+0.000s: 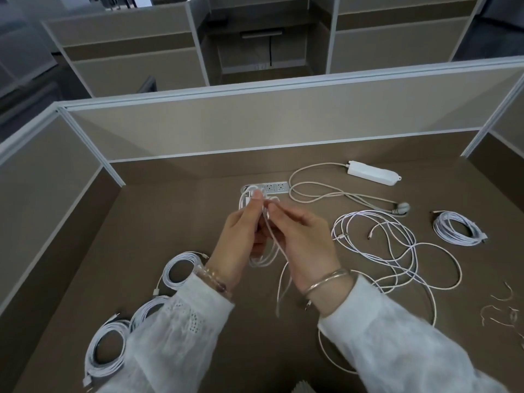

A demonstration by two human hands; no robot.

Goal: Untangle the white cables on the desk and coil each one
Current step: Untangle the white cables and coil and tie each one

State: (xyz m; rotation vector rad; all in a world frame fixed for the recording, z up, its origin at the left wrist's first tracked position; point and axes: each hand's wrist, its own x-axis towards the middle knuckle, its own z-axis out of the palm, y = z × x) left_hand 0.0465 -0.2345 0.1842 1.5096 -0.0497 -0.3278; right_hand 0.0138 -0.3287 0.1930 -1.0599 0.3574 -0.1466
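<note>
Brown bench (175,211): a white cable (263,251) was being coiled, gripped by the left hand (241,239) and pinched by the right hand (300,236) (tail dangling); more winding seemed needed.

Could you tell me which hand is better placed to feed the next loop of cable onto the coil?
Probably the right hand: it pinches the loose strand, while the left hand grips the half-made coil.

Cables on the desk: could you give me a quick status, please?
Left hand grips a half-wound cable; right hand pinches its strand. Loose tangle waits right. Nothing obstructing.
</note>
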